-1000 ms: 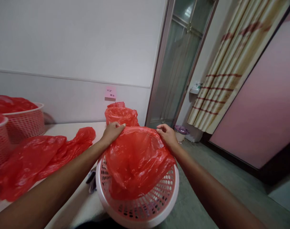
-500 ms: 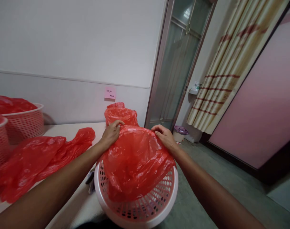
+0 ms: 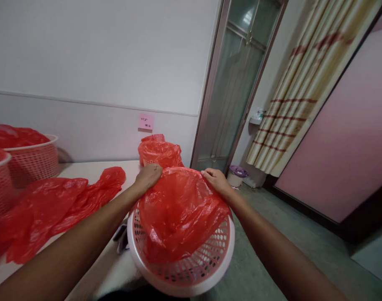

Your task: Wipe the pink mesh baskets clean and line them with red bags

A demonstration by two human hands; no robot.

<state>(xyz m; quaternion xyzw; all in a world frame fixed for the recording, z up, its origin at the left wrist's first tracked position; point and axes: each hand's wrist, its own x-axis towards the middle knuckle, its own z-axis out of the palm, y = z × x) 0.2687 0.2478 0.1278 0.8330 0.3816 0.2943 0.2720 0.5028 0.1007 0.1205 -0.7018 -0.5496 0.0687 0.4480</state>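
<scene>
A red plastic bag lies spread over the far part of a pink-white perforated basket and sags into it. My left hand is closed on the bag's far left edge. At the far right edge, my right hand pinches the same bag between thumb and fingers. The basket's near rim and slotted inside wall show uncovered. How the far rim sits beneath the plastic is hidden.
Crumpled red bags lie on the white tabletop at left, beside pink baskets holding red plastic. Another red-lined basket stands behind my hands under a pink note. A small bin stands on the floor.
My left hand has rolled over, its fingers now curled down over the bag's edge. The bag has slipped slightly within the basket, and more of the near inside wall shows.
</scene>
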